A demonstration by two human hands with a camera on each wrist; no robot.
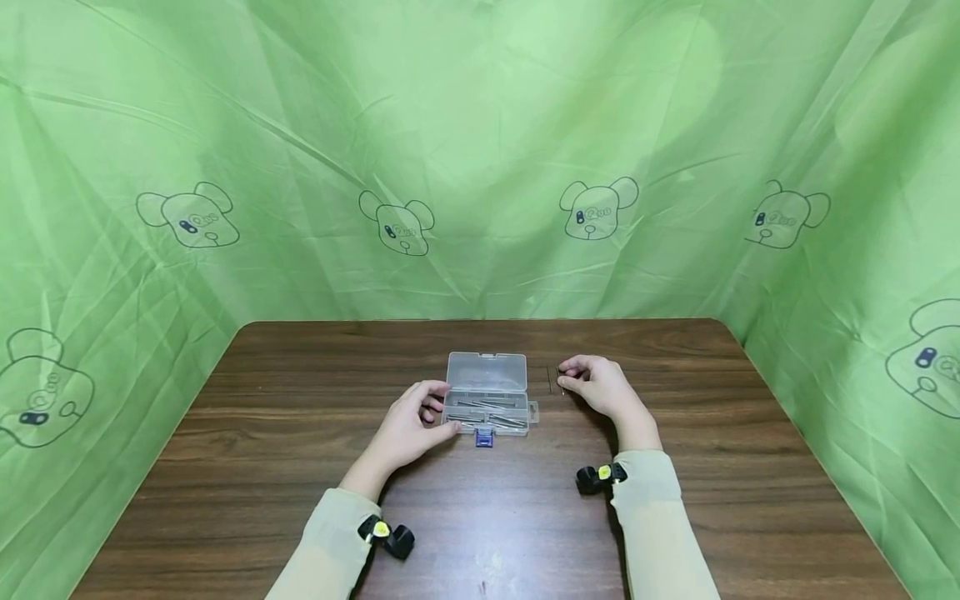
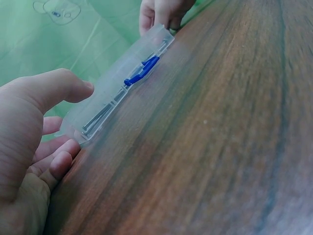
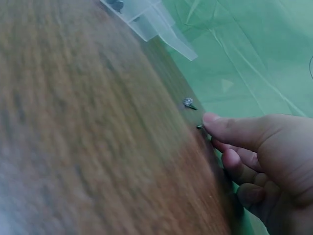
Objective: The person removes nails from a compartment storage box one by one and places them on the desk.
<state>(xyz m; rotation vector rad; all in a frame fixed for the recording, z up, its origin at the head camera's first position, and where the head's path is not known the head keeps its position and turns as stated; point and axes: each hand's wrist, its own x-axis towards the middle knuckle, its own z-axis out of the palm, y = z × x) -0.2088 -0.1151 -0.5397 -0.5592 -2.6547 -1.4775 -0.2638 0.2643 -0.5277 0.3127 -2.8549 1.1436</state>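
Observation:
A clear plastic box (image 1: pixel 487 372) lies on the table with its lid tipped back and a blue latch (image 1: pixel 484 437) at the front. Long thin metal nails (image 1: pixel 491 406) fill its compartments. My left hand (image 1: pixel 408 423) holds the box's left end, thumb by the front corner and fingers along the side; the left wrist view shows the fingertips against that end. Right of the box, my right hand (image 1: pixel 600 385) pinches a thin nail (image 3: pixel 199 127) at the table top, mostly hidden by the fingers. Another nail (image 1: pixel 549 381) lies just left of those fingertips.
The brown wooden table (image 1: pixel 300 450) ends at a green cloth (image 1: pixel 487 275) hung behind and at both sides. A clear tab (image 1: pixel 534 412) juts from the box's right side. Each sleeve cuff carries a small black camera (image 1: pixel 399 542).

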